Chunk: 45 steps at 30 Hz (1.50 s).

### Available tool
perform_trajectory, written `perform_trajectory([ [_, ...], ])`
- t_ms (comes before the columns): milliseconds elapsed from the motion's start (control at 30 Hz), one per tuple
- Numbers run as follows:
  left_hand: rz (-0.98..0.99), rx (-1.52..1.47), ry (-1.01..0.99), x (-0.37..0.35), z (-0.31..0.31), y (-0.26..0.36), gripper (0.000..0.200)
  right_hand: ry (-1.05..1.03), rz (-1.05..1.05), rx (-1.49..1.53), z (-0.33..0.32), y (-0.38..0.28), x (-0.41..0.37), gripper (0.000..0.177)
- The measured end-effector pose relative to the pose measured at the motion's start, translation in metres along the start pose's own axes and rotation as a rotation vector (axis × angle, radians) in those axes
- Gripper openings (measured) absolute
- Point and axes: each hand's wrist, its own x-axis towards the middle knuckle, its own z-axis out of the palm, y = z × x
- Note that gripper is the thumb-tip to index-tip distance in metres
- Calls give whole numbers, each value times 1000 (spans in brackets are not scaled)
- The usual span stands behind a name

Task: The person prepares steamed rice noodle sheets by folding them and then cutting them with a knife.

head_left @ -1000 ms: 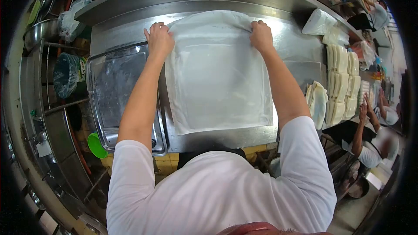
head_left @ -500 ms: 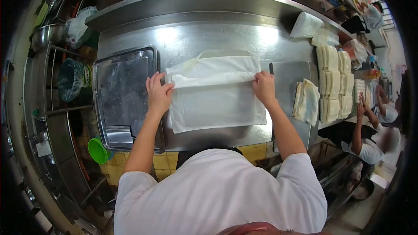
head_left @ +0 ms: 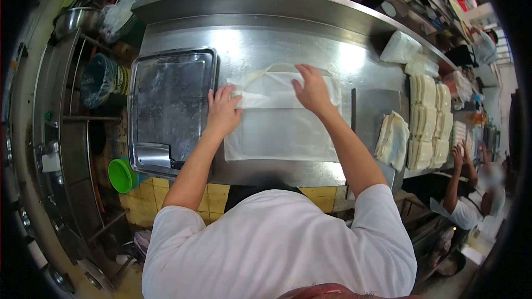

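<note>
A thin, whitish, partly see-through sheet (head_left: 280,135) lies flat on the steel table (head_left: 271,39), its far part folded over toward me into a whiter band (head_left: 271,97). I cannot make out its material. My left hand (head_left: 223,113) rests at the left end of this band, fingers spread. Over the right part of the band is my right hand (head_left: 313,91), with its thumb apart from the outstretched fingers and nothing gripped. To the left sits a dark metal tray (head_left: 172,102), and a flat scraper-like metal piece (head_left: 153,155) lies in its near corner.
On the right are a grey board (head_left: 377,102), a folded cloth (head_left: 392,141) and stacks of pale wrapped slabs (head_left: 424,119). Plastic wrapping (head_left: 400,47) lies at the back right. A co-worker (head_left: 463,205) is beyond the slabs. A green bucket (head_left: 122,176) stands below left.
My right hand has let go of the fold's right edge and moved inward and away from me. My left fingers have spread from a pinch. The view has shifted slightly.
</note>
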Motion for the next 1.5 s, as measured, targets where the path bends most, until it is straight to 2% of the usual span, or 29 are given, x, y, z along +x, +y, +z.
perform_trajectory([
  [33, 5, 15, -18, 0, 2, 0, 33, -32, -58, 16, 13, -8, 13, 50],
  [67, -8, 14, -18, -1, 3, -2, 33, -43, -63, 20, 26, -16, 26, 50],
  [133, -22, 3, -15, -3, 4, -3, 32, -215, -126, -117, 52, -30, 53, 77],
  [167, -35, 3, -18, -4, 4, -4, 32, -227, -131, -112, 63, -37, 63, 77],
  [233, -24, -53, 37, -3, 4, -5, 34, -468, -156, -411, 83, -47, 84, 104],
  [267, -39, -52, 39, -1, 4, -5, 34, -477, -168, -407, 92, -48, 98, 104],
  [333, -25, -90, 80, 0, 4, -5, 39, -487, 39, -426, 113, -37, 126, 118],
  [367, -39, -91, 79, 1, 4, -6, 39, -498, 30, -424, 122, -28, 139, 118],
  [433, -33, -114, 108, 1, 3, -6, 42, -236, 69, -302, 128, -20, 154, 124],
  [467, -40, -118, 110, 1, 2, -7, 42, -243, 64, -305, 131, -16, 154, 124],
  [533, -27, -144, 112, 0, 1, -8, 45, -577, 69, -399, 98, -48, 150, 115],
  [567, -30, -148, 114, 1, 1, -9, 45, -580, 67, -403, 97, -51, 146, 115],
  [633, -20, -142, 108, 3, 2, -10, 36, -550, 16, -547, 95, -50, 139, 103],
  [667, -14, -142, 109, 5, 1, -12, 36, -545, 20, -549, 97, -40, 143, 103],
  [733, 21, -142, 140, 8, 0, -13, 23, -231, 195, -341, 106, -12, 147, 93],
  [767, 31, -144, 132, 10, -1, -12, 23, -227, 208, -343, 107, -1, 138, 93],
  [833, 24, -179, 218, 20, -6, -8, 13, -171, 155, 81, 92, 4, 116, 86],
  [900, 46, -211, 268, 30, -9, -4, 12, -192, -11, 178, 61, -10, 67, 83],
  [1000, 58, -254, 351, 39, -15, 1, 9, -260, -76, 37, 15, -38, 4, 77],
  [1067, 77, -269, 382, 40, -19, 5, 8, -161, -9, -355, 10, -7, -29, 69],
  [1133, 64, -285, 396, 39, -24, 7, 9, -127, 131, -491, 3, 48, -47, 52],
  [1167, 86, -281, 398, 36, -27, 10, 9, -107, 139, -489, -4, 70, -54, 52],
  [1233, 108, -236, 352, 20, -34, 17, 9, -48, 198, -386, -19, 91, -70, 33],
  [1267, 129, -230, 352, 9, -35, 19, 9, -28, 206, -382, -24, 92, -80, 33],
  [1333, 110, -214, 224, -16, -35, 24, 9, 39, 118, -284, -40, 78, -100, 21],
  [1400, 108, -192, 140, -52, -44, 31, 8, 32, 99, -281, -58, 58, -134, 20],
  [1500, 80, -178, -109, -114, -65, 49, 10, -78, 77, -291, -75, 31, -212, 22],
])
